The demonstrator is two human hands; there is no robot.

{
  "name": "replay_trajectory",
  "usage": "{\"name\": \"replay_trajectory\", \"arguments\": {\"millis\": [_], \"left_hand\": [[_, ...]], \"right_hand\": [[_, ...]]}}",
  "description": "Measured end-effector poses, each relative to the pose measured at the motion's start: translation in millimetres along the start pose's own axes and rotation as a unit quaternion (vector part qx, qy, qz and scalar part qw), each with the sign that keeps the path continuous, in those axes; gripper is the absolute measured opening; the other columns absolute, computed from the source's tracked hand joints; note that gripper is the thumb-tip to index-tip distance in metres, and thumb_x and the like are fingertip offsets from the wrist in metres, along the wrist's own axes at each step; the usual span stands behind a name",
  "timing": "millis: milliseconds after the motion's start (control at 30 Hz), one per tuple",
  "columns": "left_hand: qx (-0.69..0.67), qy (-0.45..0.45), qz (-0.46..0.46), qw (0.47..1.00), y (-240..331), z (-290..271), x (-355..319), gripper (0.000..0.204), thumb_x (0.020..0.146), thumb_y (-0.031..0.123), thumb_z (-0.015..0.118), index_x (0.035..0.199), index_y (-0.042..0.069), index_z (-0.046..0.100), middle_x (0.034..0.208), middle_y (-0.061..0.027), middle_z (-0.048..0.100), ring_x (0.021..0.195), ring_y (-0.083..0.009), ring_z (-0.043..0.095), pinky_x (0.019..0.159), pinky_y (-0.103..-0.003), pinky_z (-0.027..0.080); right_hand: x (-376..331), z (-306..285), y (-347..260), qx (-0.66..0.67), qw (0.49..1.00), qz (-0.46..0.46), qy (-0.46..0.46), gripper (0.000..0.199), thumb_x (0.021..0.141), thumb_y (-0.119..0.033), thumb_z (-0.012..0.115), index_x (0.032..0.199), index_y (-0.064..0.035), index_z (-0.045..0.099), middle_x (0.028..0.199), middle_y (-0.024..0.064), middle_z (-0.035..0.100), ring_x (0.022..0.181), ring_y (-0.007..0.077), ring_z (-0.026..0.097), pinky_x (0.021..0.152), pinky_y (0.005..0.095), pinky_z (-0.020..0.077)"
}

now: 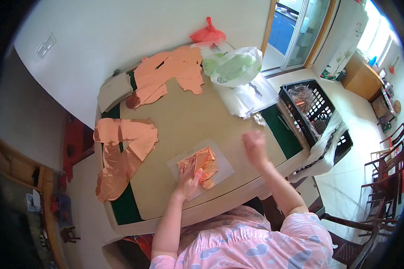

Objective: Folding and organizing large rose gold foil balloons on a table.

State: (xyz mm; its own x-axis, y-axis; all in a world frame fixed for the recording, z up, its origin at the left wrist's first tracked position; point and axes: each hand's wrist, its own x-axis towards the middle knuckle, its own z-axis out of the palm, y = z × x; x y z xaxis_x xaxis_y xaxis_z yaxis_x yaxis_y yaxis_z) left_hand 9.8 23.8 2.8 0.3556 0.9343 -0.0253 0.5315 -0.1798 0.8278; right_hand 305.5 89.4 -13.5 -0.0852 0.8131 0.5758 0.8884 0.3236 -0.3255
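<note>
Folded, shiny copper-orange film piece (208, 164) lies on a pale rectangular sheet (224, 169) atop the beige worktop (175, 117). Left hand (188, 178) rests spread on the film, not clenched. Right hand (255, 145) is raised, blurred; grip undeterminable. Film judged light, pliable, slippery; best held along its folded edge.
</note>
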Motion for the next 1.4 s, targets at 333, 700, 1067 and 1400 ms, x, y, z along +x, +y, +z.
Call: {"name": "replay_trajectory", "arguments": {"millis": [333,700,1067,1400], "left_hand": [[-0.007,-0.008,-0.004,1.0,-7,2,-1,0.061,0.1,0.049,0.029,0.148,0.012,0.029,0.155,-0.013,0.024,0.146,-0.0251,0.01,0.115,-0.049,-0.003],[-0.008,-0.007,-0.001,1.0,0,2,2,0.062,0.1,0.049,0.026,0.149,0.01,0.027,0.155,-0.013,0.024,0.147,-0.0249,0.01,0.116,-0.044,-0.002],[0.004,-0.007,-0.003,1.0,0,-1,0,0.06,0.101,0.046,0.027,0.149,0.012,0.026,0.155,-0.0112,0.024,0.146,-0.0239,0.011,0.116,-0.044,-0.002],[0.066,-0.008,0.006,0.998,-3,2,0,0.062,0.099,0.047,0.032,0.15,0.012,0.024,0.155,-0.0114,0.023,0.146,-0.0242,0.012,0.116,-0.048,0.0]], "right_hand": [[8,-16,-45,0.195,0.966,-0.031,-0.169,0.007,0.076,-0.008,0.067,0.083,-0.0085,0.065,0.082,0.0081,0.061,0.084,0.0272,0.058,0.076,0.0385,0.0461],[-46,-44,-85,0.193,0.926,-0.201,-0.254,0.048,0.067,-0.003,0.063,0.112,-0.0187,0.065,0.134,0.0043,0.052,0.121,0.024,0.05,0.105,0.0525,0.0323],[-30,-28,-103,0.208,0.89,-0.191,-0.357,0.059,0.074,-0.005,0.061,0.132,-0.0128,0.052,0.133,0.008,0.049,0.129,0.0254,0.041,0.112,0.0526,0.0216],[-29,4,-124,0.015,0.981,-0.146,-0.128,0.031,0.073,-0.02,0.067,0.104,-0.018,0.065,0.107,0.005,0.054,0.105,0.0261,0.047,0.095,0.044,0.0338]]}}
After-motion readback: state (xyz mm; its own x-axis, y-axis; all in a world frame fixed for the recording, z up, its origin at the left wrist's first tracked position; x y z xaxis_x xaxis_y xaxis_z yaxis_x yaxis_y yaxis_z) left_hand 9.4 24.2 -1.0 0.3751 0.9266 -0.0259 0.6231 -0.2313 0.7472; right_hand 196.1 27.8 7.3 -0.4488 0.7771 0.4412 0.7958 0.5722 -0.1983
